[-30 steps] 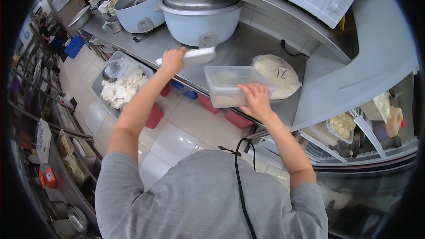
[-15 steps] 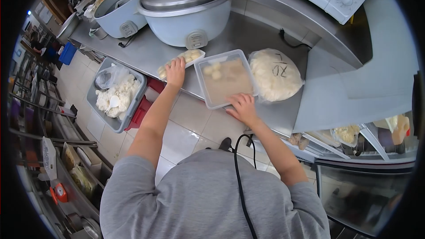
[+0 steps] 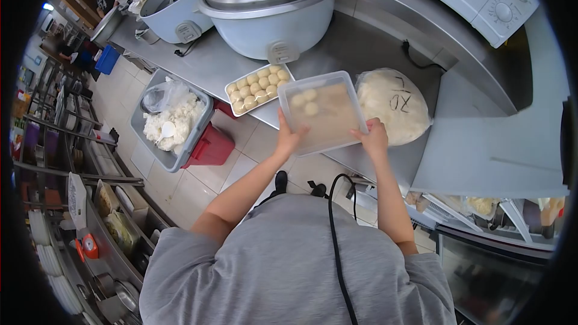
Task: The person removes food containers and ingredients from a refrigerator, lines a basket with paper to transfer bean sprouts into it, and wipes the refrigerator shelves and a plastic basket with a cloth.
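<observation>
My left hand (image 3: 290, 136) grips the near left side of a translucent square plastic container (image 3: 330, 114), its thumb showing hazily through the plastic. On the opposite side, my right hand (image 3: 373, 136) is closed on the near right corner. Three pale round balls (image 3: 310, 102) sit in the container's far left part. Just left of it, a white tray (image 3: 291, 74) holds rows of round cream-coloured balls (image 3: 257, 89), apparently under clear wrap. To the right lies a large clear bag of white food (image 3: 391, 108) with black handwriting on it.
Large rice cookers (image 3: 265, 27) stand along the back of the steel counter (image 3: 361, 42). On the left, a grey tub (image 3: 206, 111) of white rice and a white scoop rests above a red bin (image 3: 211, 146). An open refrigerated case (image 3: 494, 265) is at right. A black cord (image 3: 334, 247) hangs over my shirt.
My left hand has left the tray of balls and taken hold of the container's left side. My right hand has moved up its right edge. The view has shifted slightly.
</observation>
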The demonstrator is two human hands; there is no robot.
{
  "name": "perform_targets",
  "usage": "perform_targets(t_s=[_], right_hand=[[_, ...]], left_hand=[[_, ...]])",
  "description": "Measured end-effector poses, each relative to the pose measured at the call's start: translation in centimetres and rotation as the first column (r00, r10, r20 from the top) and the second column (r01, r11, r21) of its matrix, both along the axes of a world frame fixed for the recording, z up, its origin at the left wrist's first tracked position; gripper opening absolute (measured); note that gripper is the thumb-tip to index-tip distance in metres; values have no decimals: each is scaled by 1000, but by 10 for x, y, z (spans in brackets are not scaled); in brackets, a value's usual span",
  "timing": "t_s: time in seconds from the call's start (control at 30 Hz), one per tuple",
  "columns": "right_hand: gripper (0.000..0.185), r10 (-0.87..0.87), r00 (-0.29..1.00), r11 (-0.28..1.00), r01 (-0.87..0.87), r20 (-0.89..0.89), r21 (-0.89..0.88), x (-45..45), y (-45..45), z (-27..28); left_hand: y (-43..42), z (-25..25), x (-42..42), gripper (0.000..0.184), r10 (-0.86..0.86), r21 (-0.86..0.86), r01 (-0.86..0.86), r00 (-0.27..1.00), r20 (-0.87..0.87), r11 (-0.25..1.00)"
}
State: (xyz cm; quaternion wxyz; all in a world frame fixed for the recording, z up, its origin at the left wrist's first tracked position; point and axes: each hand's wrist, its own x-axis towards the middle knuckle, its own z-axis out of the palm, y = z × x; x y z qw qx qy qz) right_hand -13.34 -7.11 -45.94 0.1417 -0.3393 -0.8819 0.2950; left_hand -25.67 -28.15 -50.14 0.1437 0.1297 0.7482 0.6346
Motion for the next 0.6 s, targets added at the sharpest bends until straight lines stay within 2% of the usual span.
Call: perform_targets(t_s=[0.03, 0.07, 0.13, 0.23, 0.27, 0.3, 0.33, 0.37, 0.4, 0.43, 0.47, 0.53, 0.57, 0.6], right_hand=[[57, -4, 998, 997, 9, 67, -73, -1, 1, 3], [57, -11, 998, 997, 16, 67, -71, -1, 2, 6], [59, -10, 993, 978, 35, 121, -206, -1, 4, 12], [62, -10, 988, 982, 40, 156, -185, 1, 4, 12], [62, -27, 988, 982, 55, 154, -181, 1, 6, 15], [57, 17, 995, 985, 0, 101, -172, 1, 8, 18], [52, 62, 997, 986, -54, 49, -160, 2, 10, 20], [52, 45, 998, 987, -37, 49, -158, 2, 8, 32], [42, 17, 995, 909, -55, -97, -414, 1, 0, 55], [33, -49, 972, 767, -112, -232, -631, -1, -6, 75], [33, -62, 971, 769, -102, -231, -632, -3, -11, 90], [17, -160, 887, 691, -213, -434, -691, -10, -14, 112], [17, -168, 886, 690, -208, -433, -693, -13, -9, 117], [18, -259, 837, 695, -185, -482, -695, -16, -1, 120]], left_hand=[[-1, 3, 1, 94, -5, 0, 5, 1000, 0, 1000], [-1, 4, 1, 98, -9, -30, 9, 1000, -19, 1000], [-2, 6, -1, 102, -28, -55, 26, 999, -39, 998], [-1, 8, -5, 100, -70, -74, 68, 997, -30, 995], [-1, 14, -5, 100, -87, -15, 89, 992, 86, 996], [-2, 20, -5, 100, -110, 44, 103, 973, 202, 994], [-2, 26, -6, 100, -127, 45, 120, 971, 201, 992], [-2, 34, -7, 98, -169, 101, 146, 945, 282, 984], [-2, 38, -8, 97, -211, 156, 164, 909, 360, 974], [-2, 36, -10, 97, -224, 157, 178, 905, 361, 972], [-1, 32, -13, 94, -215, 180, 165, 926, 311, 970], [-3, 38, -19, 92, -213, 206, 162, 942, 258, 965], [-8, 52, -20, 85, -191, 232, 105, 901, 390, 967], [-13, 60, -22, 80, -169, 247, 43, 840, 516, 968]])
